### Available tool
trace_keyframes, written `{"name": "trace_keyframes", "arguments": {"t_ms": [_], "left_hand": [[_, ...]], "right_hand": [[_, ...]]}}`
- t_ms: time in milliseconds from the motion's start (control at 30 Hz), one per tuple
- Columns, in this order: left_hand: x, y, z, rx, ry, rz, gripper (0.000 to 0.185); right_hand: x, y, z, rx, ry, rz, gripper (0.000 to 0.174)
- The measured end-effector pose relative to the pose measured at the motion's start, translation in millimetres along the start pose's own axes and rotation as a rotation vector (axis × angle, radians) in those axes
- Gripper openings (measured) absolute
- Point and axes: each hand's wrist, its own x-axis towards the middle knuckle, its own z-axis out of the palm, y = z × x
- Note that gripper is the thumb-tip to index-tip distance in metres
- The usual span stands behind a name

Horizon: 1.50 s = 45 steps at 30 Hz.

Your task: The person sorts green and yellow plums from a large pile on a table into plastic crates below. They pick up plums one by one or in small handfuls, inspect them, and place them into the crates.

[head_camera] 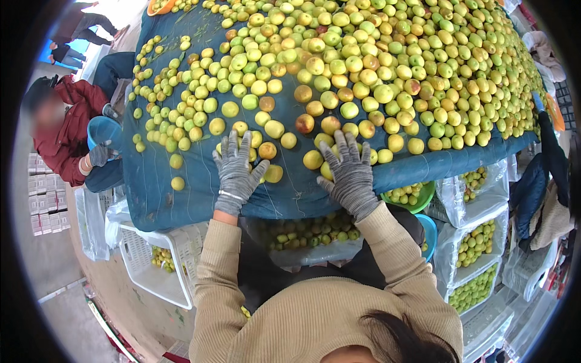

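Note:
A large heap of small green, yellow and reddish fruits, which look like jujubes (383, 93), lies on a dark blue cloth (199, 204) over a table. My left hand (237, 170), in a grey striped knit glove, rests palm down with spread fingers at the heap's near side, a few fruits under and around it. To its right, my right hand (348, 174), gloved alike, also lies palm down, fingers apart, touching fruits by the cloth's near edge. Neither hand grips a fruit as far as I can see. Loose fruits sit between the two hands.
Below the table's near edge, a lined container (313, 258) holds fruit. A white plastic crate (156, 283) stands at lower left, and lined crates (476, 267) of fruit at right, near a green basin (429, 197). A person in red (68, 127) sits left with a blue bucket (103, 131).

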Motion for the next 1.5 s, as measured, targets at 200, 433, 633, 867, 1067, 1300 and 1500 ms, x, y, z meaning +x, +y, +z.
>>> {"name": "trace_keyframes", "arguments": {"t_ms": [200, 433, 633, 867, 1067, 1300, 1500], "left_hand": [[-29, 22, 2, 0.056, -0.039, 0.078, 0.093], [-38, 18, 12, 0.017, 0.04, 0.045, 0.099], [-63, 27, 11, -0.213, 0.175, -0.016, 0.092], [-76, 30, 24, -0.72, 0.493, -0.183, 0.04], [-28, 100, 7, -0.603, 0.201, -0.058, 0.039], [-4, 101, 44, -0.902, -0.019, 0.019, 0.054], [-37, 113, 14, -1.739, -0.067, -0.084, 0.056]], "right_hand": [[-7, 11, 1, 0.005, 0.178, 0.068, 0.075], [-31, -5, 4, 0.516, 0.313, -0.132, 0.041], [-39, -39, 3, 0.368, -0.215, -0.115, 0.032], [-58, -62, 5, 0.408, -0.488, -0.227, 0.03], [-57, -53, 13, 0.472, -0.394, -0.191, 0.032], [-63, -43, 19, 0.583, -0.303, -0.097, 0.03], [-57, -30, 19, 1.798, -0.283, 0.382, 0.03]]}}
